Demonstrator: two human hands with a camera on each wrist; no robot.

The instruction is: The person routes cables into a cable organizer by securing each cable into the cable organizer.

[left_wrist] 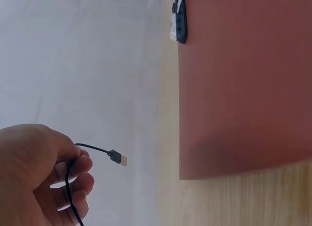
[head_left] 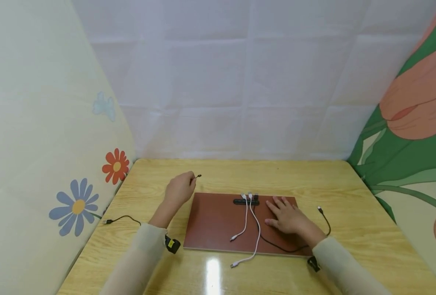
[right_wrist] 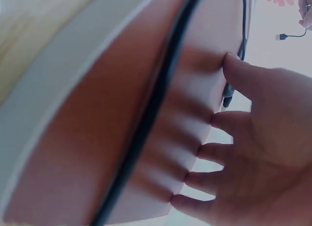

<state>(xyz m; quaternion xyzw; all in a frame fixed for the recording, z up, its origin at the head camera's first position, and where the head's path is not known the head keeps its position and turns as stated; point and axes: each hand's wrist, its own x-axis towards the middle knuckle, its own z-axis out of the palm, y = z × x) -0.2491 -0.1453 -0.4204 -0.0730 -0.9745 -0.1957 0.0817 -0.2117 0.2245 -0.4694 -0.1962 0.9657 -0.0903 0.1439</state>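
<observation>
My left hand (head_left: 179,189) is raised past the far left corner of a reddish-brown board (head_left: 214,225). It pinches a thin black USB cable (left_wrist: 69,182) between thumb and fingers, and the cable's plug (left_wrist: 117,157) sticks out free beyond the fingertips. My right hand (head_left: 288,217) rests on the right part of the board with fingers spread. Along the board's far edge sits a black cable clip strip (head_left: 237,201). Two white cables (head_left: 258,237) and a black cable (head_left: 273,244) run from it toward me; the black one passes under my right forearm.
A black cable end with a USB plug (head_left: 108,221) lies on the wooden table (head_left: 159,168) at left, partly hidden by my left arm. Another plug (head_left: 319,209) lies right of the board. A white backdrop (head_left: 210,82) stands behind, with flowered panels at both sides.
</observation>
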